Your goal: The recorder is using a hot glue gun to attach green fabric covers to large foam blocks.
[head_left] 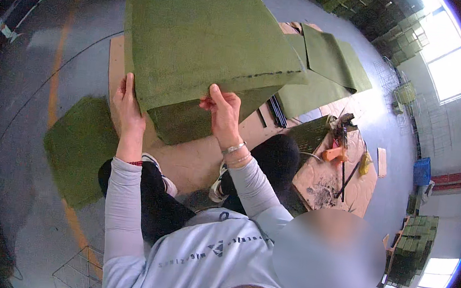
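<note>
You've got both hands on the big green felt-covered block (206, 47) filling the upper centre of the frame. Your left hand (125, 109) lies flat along its lower left edge, fingers extended against the covering; your right hand (223, 113) pinches the loose lower edge, thumb on top, fingers curled beneath. The block rests on the brown board (195, 160) above your knees. Watch that pinched flap: pull unevenly and I'd judge the felt wrinkles or creeps off the corner. More green sheets (332, 70) lie at upper right, one green mat (77, 148) at left, and tools (340, 152) clutter the right, close enough to snag.
</note>
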The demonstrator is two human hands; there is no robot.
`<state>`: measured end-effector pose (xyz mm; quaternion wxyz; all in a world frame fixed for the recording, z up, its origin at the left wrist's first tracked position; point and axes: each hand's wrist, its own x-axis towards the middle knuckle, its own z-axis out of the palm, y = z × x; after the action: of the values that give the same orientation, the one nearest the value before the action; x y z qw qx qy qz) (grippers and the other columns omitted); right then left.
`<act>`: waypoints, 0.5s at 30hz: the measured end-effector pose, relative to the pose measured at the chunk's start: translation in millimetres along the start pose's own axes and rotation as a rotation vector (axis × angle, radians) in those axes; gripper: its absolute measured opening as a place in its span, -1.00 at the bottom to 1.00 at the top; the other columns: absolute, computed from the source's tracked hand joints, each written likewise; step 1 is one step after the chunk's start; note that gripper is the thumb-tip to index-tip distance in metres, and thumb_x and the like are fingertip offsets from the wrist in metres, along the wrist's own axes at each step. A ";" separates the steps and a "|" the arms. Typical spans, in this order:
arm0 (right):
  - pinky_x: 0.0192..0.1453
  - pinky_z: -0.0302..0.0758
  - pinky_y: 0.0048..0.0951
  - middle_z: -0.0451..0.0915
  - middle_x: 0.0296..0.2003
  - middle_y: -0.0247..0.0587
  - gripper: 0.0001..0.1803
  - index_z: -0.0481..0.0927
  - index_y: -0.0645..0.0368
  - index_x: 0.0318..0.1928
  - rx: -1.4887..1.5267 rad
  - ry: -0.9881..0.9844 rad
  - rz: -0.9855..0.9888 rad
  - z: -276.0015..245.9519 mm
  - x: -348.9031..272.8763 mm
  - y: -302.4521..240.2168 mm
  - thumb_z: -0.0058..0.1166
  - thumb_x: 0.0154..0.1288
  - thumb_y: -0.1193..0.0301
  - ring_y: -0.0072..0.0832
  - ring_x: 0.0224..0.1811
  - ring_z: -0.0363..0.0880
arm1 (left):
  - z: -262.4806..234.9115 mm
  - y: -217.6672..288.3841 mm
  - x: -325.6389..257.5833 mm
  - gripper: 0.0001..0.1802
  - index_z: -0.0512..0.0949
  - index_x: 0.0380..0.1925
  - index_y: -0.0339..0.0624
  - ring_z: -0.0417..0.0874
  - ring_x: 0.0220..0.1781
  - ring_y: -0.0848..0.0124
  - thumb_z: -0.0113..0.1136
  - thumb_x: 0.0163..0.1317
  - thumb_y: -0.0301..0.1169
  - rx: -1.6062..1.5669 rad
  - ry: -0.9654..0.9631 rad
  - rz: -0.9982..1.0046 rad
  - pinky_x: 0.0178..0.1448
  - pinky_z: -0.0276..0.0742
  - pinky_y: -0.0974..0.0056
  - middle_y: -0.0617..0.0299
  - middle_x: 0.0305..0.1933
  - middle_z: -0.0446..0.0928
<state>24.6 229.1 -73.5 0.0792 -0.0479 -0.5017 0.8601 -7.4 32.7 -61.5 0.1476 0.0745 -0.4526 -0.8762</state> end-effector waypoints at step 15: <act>-0.40 0.44 -0.47 0.52 -0.50 -0.29 -0.79 0.47 0.23 -0.40 -0.031 0.117 -0.080 -14.7 4.4 -8.3 0.09 0.24 0.33 -0.53 -0.51 0.50 | 2.1 -1.6 4.2 -0.69 0.45 -0.16 -0.30 0.50 -0.22 0.47 0.08 0.26 -0.26 -0.012 0.000 -0.001 -0.16 0.45 0.33 0.26 -0.22 0.49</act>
<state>23.4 246.5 -73.5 0.1419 -0.0792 -0.5111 0.8440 -12.2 33.8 -61.5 0.1479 0.0739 -0.4471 -0.8791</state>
